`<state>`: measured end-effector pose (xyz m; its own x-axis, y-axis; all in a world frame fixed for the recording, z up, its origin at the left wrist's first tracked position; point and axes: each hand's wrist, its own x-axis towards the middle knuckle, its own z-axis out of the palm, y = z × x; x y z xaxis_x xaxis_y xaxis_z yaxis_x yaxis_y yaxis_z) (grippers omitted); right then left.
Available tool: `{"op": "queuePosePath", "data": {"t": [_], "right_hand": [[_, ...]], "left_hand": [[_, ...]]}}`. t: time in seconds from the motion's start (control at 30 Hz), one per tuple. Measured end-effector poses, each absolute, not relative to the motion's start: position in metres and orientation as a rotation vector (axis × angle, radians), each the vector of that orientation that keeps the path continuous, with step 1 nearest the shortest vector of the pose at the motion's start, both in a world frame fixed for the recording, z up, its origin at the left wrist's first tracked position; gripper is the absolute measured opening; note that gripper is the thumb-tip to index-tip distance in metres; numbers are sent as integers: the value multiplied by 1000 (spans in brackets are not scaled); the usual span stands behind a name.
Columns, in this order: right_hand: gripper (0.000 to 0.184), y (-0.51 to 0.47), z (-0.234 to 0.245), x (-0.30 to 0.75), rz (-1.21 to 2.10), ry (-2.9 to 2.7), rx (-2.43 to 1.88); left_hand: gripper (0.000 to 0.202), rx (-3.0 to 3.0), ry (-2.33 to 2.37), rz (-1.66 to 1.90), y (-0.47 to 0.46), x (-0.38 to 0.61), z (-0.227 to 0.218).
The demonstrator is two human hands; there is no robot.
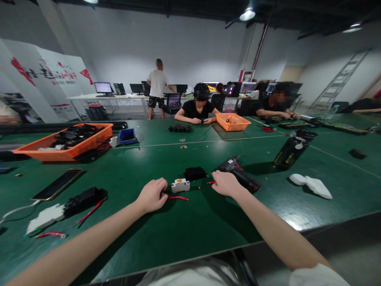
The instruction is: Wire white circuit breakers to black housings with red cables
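Observation:
My left hand (153,195) is closed, with a short red wire (179,198) coming out from its thumb side and running along the tabletop. Just right of those fingers stands a small white circuit breaker (180,185) with an orange lever. My right hand (225,183) pinches a thin red piece that looks like another wire (211,182); only its end shows. Beside that hand lies a black and red power screwdriver (239,172). A black block-shaped part (194,172) sits behind the breaker, and a tiny brass-coloured piece (199,188) lies between my hands.
On the left are a phone (58,184), a white and black assembly (49,218), red wires and an orange basket (76,149) of parts. A black bottle (293,151) and white crumpled item (311,185) are right. Across the green table (190,234), a co-worker (198,109) sits by another basket (232,122).

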<state>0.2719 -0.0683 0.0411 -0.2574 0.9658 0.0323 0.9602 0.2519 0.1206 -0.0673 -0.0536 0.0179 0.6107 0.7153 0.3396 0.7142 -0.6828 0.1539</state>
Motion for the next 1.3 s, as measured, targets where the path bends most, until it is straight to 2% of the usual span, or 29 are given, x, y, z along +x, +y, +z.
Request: {"op": "queuePosePath", "data": {"t": [0.07,0.3,0.43,0.63,0.87,1.03,1.2,1.3], "right_hand": [[21,-68,42,271,164,2468,1861],[18,-74,45,263,139,2516,1792],[18,-75,45,259,180,2568,1805],[12,-80,45,251,140,2863,1862],[5,-90,35,236,-53,3333,1365],[7,-96,29,223,-335,3597,1069],[8,-100,27,216,-518,3719,1052],[10,-102,26,215,-518,3730,1042]], "left_hand": [[7,2839,1308,520,-53,-66,18],[38,2828,1389,217,-51,-65,12],[46,2882,1320,188,-49,-66,10],[36,2963,1074,234,-48,-67,13],[26,2883,703,342,-59,-65,22],[29,2845,615,408,-71,-62,21],[29,2694,714,500,-85,-56,20],[37,2647,681,423,-90,-52,20]]}}
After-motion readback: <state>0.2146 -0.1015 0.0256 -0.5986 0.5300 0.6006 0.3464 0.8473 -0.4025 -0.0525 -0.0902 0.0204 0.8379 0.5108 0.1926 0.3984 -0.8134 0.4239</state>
